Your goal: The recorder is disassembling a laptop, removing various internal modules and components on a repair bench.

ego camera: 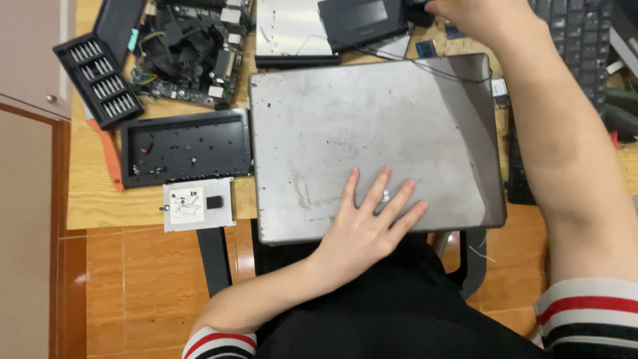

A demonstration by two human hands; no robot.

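Left grip lies flat, fingers spread, on the closed grey laptop.

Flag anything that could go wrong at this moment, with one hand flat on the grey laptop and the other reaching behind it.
1. The scuffed grey metal laptop overhangs the wooden table's front edge; only the flat left hand steadies it, so it might tip.
2. The right hand reaches over a thin black cable lying across the lid's far edge and could snag it.
3. The small silver drive sits at the table edge and could get knocked off.
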